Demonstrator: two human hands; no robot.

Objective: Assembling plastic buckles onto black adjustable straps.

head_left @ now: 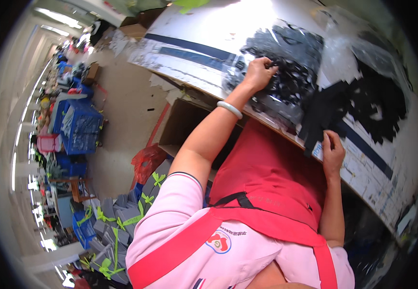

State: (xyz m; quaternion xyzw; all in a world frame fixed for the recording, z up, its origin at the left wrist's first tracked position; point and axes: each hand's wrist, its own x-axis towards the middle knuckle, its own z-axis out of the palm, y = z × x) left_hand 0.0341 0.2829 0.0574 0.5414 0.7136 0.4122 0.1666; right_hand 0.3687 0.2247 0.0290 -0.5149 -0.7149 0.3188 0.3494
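My left hand (pixel 261 73) is closed in a pinch over a clear plastic bag (pixel 286 41) on the white table. Its fingertips grip a small dark piece at the edge of a heap of shiny black pieces (pixel 293 77); the exact kind is too small to tell. Nearer the table's front edge, my right hand (pixel 333 151) has its fingers curled together. Whatever it may hold is hidden. Just beyond it lies a bunch of flat black strips (pixel 325 107), some reaching over the edge. A larger pile of black strips (pixel 379 103) lies to the right.
Crumpled clear plastic (pixel 336 53) covers part of the worn white table (pixel 194 33). Below the table is an open cardboard box (pixel 182 123), beside a red plastic bag (pixel 147 163). Grey bundles tied with green bands (pixel 122 214) and blue bins (pixel 81 127) stand on the left.
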